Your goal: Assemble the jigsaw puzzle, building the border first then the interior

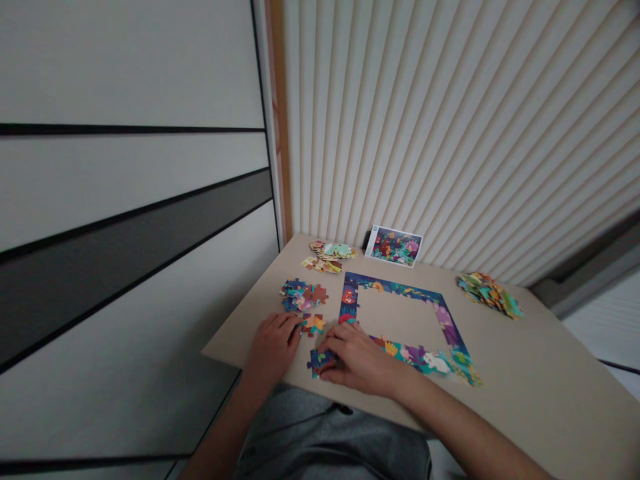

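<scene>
My right hand [356, 357] rests at the front of the table, its fingers curled over dark blue puzzle pieces [321, 361] with a green leaf pattern. Part of those pieces is hidden under the fingers. Beside it, my left hand [274, 340] has its fingers bent together, tips at the edge of orange and teal puzzle pieces [314, 325]; what lies between them is hidden. Just behind is a small heap of blue, purple and brown pieces [300, 295]. A joined puzzle border [400, 288] forms a frame around bare tabletop, its lower left corner covered by my right hand.
A reference picture card [395, 246] leans upright at the back, near a pleated blind [360, 133]. Piles of loose pieces lie at the back left [333, 251] and right [489, 294] of the beige table [520, 373]. A panelled white surface [150, 280] stands on the left.
</scene>
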The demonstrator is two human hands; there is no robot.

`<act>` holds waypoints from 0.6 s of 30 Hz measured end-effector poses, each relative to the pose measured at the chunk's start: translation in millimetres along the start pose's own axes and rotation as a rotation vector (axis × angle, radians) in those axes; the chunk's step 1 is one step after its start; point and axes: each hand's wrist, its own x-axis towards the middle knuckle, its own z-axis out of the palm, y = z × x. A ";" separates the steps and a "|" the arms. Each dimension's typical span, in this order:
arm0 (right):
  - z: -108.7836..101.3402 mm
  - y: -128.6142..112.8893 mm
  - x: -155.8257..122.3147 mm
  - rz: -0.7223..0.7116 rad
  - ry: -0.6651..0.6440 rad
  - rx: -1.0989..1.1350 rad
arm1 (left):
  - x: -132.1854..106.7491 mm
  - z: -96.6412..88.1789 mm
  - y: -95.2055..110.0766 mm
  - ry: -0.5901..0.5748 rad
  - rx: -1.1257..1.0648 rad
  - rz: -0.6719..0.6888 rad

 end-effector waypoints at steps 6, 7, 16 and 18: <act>-23.5 57.9 2.0 0.179 0.311 -0.021 | 0.3 0.2 -0.2 -0.014 0.011 -0.016; -27.2 75.4 0.8 0.235 0.375 -0.034 | 0.2 0.3 -0.3 -0.017 0.013 -0.018; -24.9 150.2 -6.3 0.318 0.374 -0.066 | -0.7 1.3 -1.1 -0.017 0.012 -0.017; -23.3 147.8 -5.4 0.304 0.380 -0.068 | -0.6 1.6 -1.3 -0.013 0.016 -0.018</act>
